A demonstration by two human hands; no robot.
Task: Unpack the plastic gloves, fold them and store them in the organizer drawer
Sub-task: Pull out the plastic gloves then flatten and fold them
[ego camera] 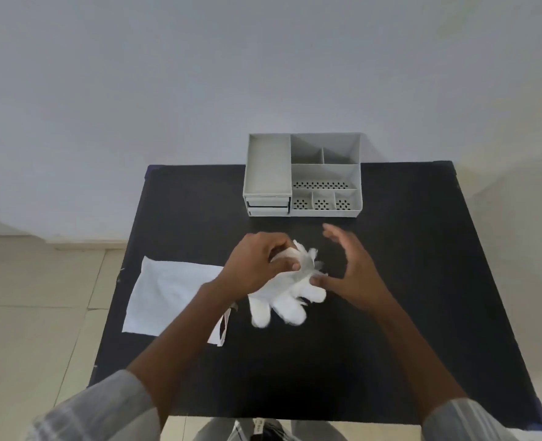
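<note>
A white plastic glove (287,302) lies crumpled in the middle of the black table (390,281), its fingers pointing toward me. My left hand (257,265) pinches the glove's upper, bunched part between thumb and fingers. My right hand (355,268) is beside the glove on the right, fingers spread and raised, with the thumb tip touching the glove's edge. The grey organizer (303,175) stands at the table's far edge; its two small drawers (268,206) at the lower left are closed.
A flat white plastic sheet (167,294) lies on the left part of the table, partly over the edge. A torn piece of packaging (220,332) lies under my left forearm. Pale floor tiles surround the table.
</note>
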